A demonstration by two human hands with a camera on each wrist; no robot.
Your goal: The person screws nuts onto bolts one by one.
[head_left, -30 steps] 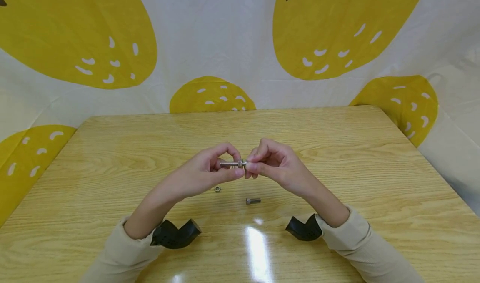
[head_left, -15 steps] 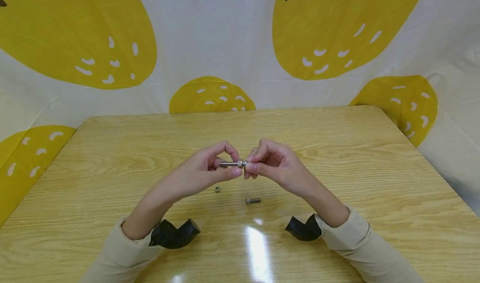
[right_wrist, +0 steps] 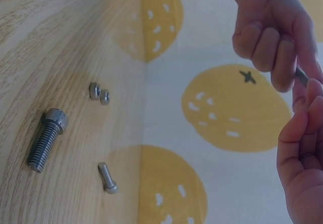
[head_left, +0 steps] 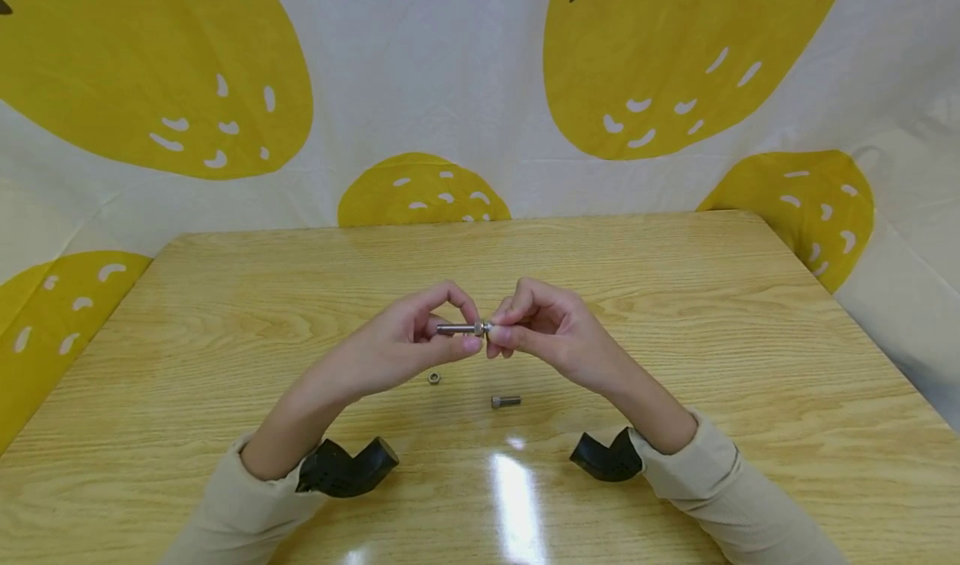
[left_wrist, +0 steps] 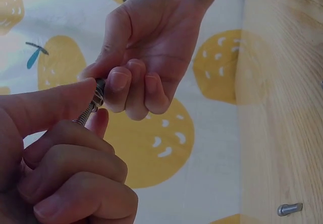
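Observation:
Both hands meet over the table around a metal bolt (head_left: 453,329) that lies level between them, its threaded shaft pointing left. A hex nut (head_left: 478,328) sits on the shaft near the right-hand end. Thumb and index finger of my left hand (head_left: 397,340) pinch the nut, as the left wrist view shows from close by. My right hand (head_left: 558,323) pinches the bolt's head end between thumb and fingers, which hide most of that end. Its other fingers are curled in. In the right wrist view the fingers cover nearly all of the bolt.
Below the hands, a loose nut (head_left: 434,377) and a socket-head bolt (head_left: 506,401) lie on the wooden table (head_left: 637,257). The right wrist view shows a pair of nuts (right_wrist: 95,91), a large bolt (right_wrist: 48,138) and a smaller bolt (right_wrist: 107,178). A lemon-print cloth (head_left: 427,90) hangs behind.
The left thumb and index finger have shifted slightly left along with the bolt and nut. The right hand keeps its pinch, and the loose nut and bolt stay put.

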